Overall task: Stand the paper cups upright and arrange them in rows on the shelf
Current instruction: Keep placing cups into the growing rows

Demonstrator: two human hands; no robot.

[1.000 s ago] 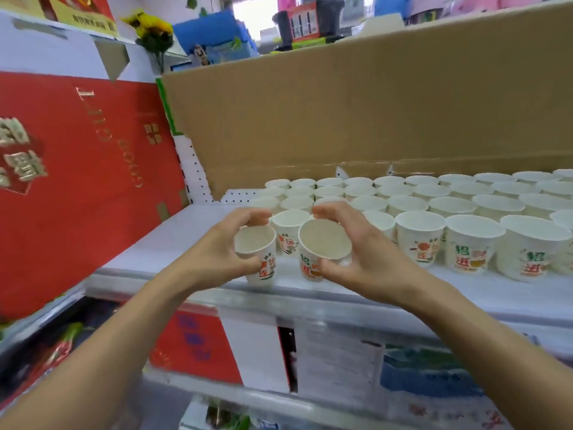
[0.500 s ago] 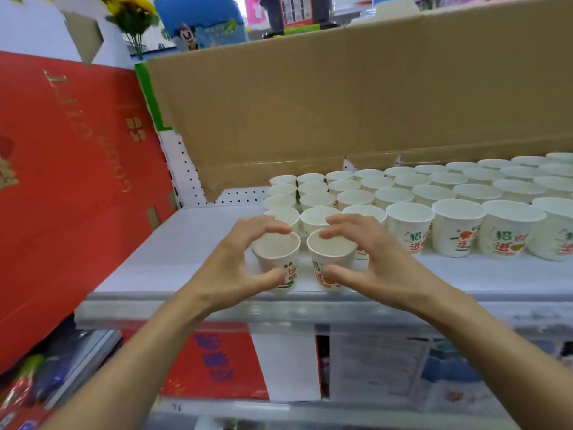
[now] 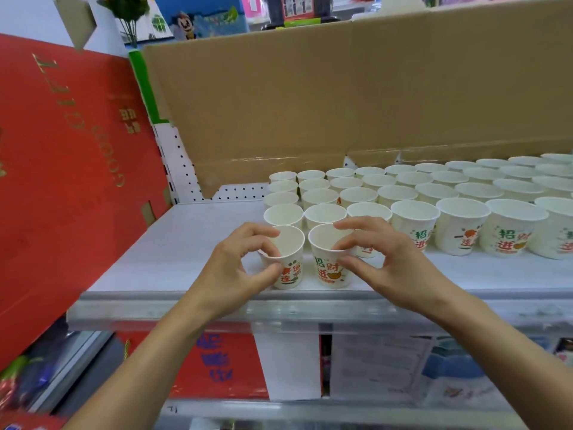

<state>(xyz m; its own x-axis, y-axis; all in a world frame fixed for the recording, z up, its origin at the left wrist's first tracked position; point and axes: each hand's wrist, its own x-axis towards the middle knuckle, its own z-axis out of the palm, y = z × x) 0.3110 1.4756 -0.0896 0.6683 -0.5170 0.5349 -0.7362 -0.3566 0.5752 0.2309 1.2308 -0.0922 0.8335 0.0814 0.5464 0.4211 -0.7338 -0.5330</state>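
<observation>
Two white paper cups with red and green print stand upright side by side near the front of the white shelf [image 3: 186, 252]. My left hand [image 3: 235, 271] holds the left cup [image 3: 293, 276], thumb on its wall and index finger over its rim. My right hand [image 3: 384, 262] pinches the right cup [image 3: 327, 273] the same way. Directly behind them, several rows of upright cups [image 3: 403, 193] run back and to the right across the shelf.
A tall cardboard sheet [image 3: 341, 103] backs the shelf behind the cups. A big red box [image 3: 62, 166] leans along the left side. Bare shelf surface lies to the left of the cups. The shelf's front rail [image 3: 310, 308] runs under my wrists, with goods stored below.
A second ago both cups were tilted toward me in my hands. They now stand upright on the shelf in front of the rows, my fingers still around them.
</observation>
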